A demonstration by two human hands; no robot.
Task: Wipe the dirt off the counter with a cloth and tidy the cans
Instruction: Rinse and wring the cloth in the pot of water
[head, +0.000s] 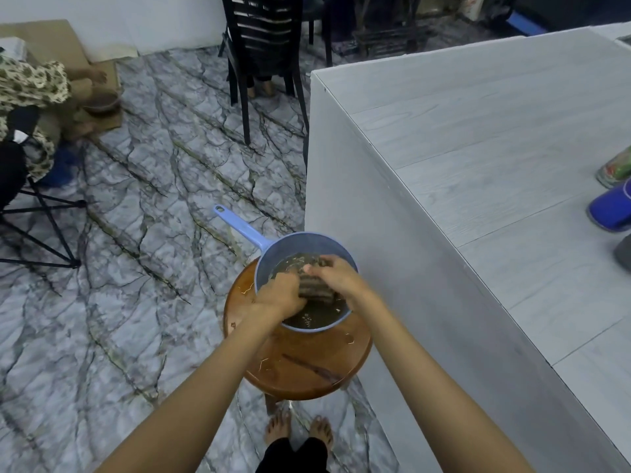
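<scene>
The left hand and right hand both grip the dark wet cloth over murky water in a round blue plastic dipper on a round wooden stool. The pale grey table looks possibly already wiped. The coloured cans at its right edge are still to be tidied.

**Cloth mostly covered, cans cut by the edge**

The cloth shows only as a narrow strip between the left hand and the right hand, which grip it. The right edge cuts off the green can, the blue can and a grey object.
</scene>
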